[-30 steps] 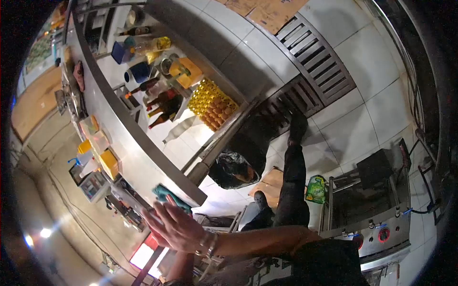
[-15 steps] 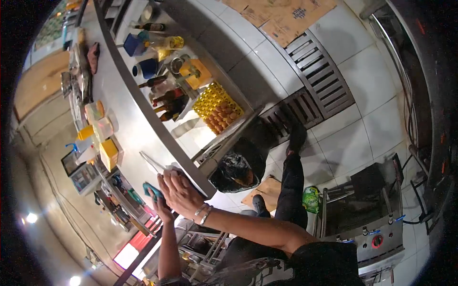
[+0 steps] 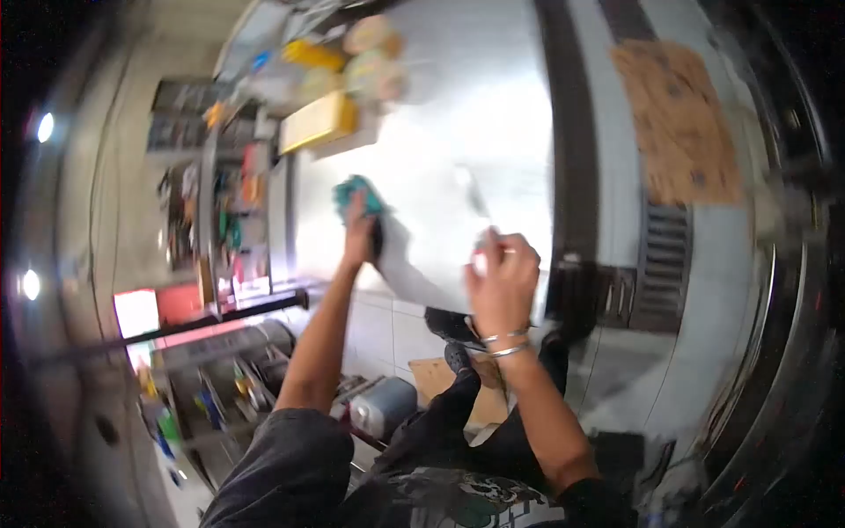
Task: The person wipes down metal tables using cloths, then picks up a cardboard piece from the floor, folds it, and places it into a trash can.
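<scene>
My left hand (image 3: 356, 236) grips a crumpled teal cloth (image 3: 354, 194) against the shiny metal worktop (image 3: 431, 114), near its left side. Over the front right part of the worktop, my right hand (image 3: 509, 286) is closed around the handle of what looks like a knife (image 3: 473, 191). Its pale blade points away from me, and motion blur softens its outline. Two bracelets circle my right wrist.
A yellow box (image 3: 317, 125) and several blurred tubs (image 3: 374, 70) stand at the worktop's far left. Cardboard (image 3: 678, 123) and a drain grate (image 3: 662, 255) lie on the floor to the right. Below is a black bag (image 3: 449, 324) near my feet, with a grey container (image 3: 385, 407) beside.
My view has turned so the worktop lies ahead. My hands, close together before, are now apart. The knife that lay on the worktop is now in my right hand.
</scene>
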### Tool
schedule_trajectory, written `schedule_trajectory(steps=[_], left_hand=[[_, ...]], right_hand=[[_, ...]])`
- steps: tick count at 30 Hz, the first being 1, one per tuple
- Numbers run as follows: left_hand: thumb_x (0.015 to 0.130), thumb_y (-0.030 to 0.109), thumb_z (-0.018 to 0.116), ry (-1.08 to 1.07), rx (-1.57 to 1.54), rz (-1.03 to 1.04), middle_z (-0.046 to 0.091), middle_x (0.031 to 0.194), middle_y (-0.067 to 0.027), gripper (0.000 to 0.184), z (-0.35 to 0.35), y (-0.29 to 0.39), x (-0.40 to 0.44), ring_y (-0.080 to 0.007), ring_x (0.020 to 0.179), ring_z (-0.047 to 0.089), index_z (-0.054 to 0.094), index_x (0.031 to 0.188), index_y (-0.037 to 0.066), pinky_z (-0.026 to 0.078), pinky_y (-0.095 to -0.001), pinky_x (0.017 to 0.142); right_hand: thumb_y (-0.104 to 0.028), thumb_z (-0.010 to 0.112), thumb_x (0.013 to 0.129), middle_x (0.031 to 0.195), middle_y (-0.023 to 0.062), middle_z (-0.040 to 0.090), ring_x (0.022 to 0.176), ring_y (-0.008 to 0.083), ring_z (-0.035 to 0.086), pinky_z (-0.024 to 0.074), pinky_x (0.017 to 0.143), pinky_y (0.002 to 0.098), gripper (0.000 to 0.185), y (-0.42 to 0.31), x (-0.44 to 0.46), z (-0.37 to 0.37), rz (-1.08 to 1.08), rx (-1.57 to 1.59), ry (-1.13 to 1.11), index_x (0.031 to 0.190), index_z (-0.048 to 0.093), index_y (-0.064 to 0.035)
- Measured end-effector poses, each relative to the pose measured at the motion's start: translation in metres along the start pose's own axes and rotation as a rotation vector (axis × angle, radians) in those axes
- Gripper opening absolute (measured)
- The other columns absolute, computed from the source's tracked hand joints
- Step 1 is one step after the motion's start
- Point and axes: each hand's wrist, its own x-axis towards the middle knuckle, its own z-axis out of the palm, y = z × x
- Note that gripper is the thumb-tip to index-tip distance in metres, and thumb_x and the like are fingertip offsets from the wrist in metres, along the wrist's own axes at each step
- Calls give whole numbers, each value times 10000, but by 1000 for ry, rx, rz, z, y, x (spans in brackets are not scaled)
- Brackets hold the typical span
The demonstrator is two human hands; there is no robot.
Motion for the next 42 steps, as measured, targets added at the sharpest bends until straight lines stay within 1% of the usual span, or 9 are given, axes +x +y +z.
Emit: schedule_trajectory(steps=[7,11,12,15,22,24,27,34,42], left_hand=[[942,116,466,-45,-450,-182,283,1562,-76,523,-33,124,-129,-258,1481,109,386,1458,132,-27,-462,1190],[960,239,540,-87,-1449,-758,533,1350,-115,442,0,188,-188,-205,1257,472,503,1331,2,346,-332,1075],[967,251,515,63,-1600,-550,537,1332,-128,460,-2,219,-190,-203,1234,484,485,1343,-12,347,-332,1073],[955,193,463,-74,-1337,-444,339,1519,-161,565,-9,252,-198,-285,1442,253,306,1469,18,203,-391,1169],[940,197,554,176,-1145,-34,226,1550,-229,359,-142,168,-257,-365,1464,144,496,1262,48,196,-466,1164],[966,193,550,-4,-1150,-142,280,1543,-177,380,-148,116,-317,-340,1435,250,486,1320,71,255,-448,1142],[982,330,522,-53,-1154,-536,579,1259,-201,406,-173,44,-435,-323,1200,544,520,1290,66,417,-404,1011],[955,264,587,372,-1052,-1324,635,1171,-126,368,-242,1,-659,-210,1075,605,574,1225,15,474,-341,929],[957,315,586,516,-1086,-1513,649,1167,-124,411,-199,12,-745,-221,1092,610,573,1242,19,476,-344,920]], right_hand=[[-371,733,805,1420,203,352,1293,401,350,358,996,527,699,-88,8,15,-58,-237,48,1393,458,-112],[-356,647,902,1308,252,482,1173,404,498,401,992,505,579,-94,-73,54,37,290,-520,1347,476,-26],[-331,629,921,1294,235,502,1150,376,523,422,983,478,539,-99,-93,57,28,251,-500,1328,486,-8],[-206,588,958,1276,170,541,1107,289,565,464,964,380,409,-108,-117,52,558,767,-455,1290,509,19],[12,553,851,1400,176,478,1286,300,462,331,1099,416,503,-200,-62,58,-209,166,160,1348,471,0],[-72,553,886,1545,199,247,1409,374,276,233,1151,475,635,-201,-43,107,-394,-239,-6,1466,298,-21],[-188,554,890,1589,186,136,1459,369,149,185,1157,509,772,-93,-13,186,-81,-764,-237,1532,142,-69],[-332,459,971,1605,146,99,1468,322,146,214,1144,510,702,-120,-7,191,58,-981,-292,1554,101,-175],[-326,367,997,1617,103,32,1480,303,85,180,1167,477,640,-107,3,197,145,-1101,-308,1556,62,-265]])
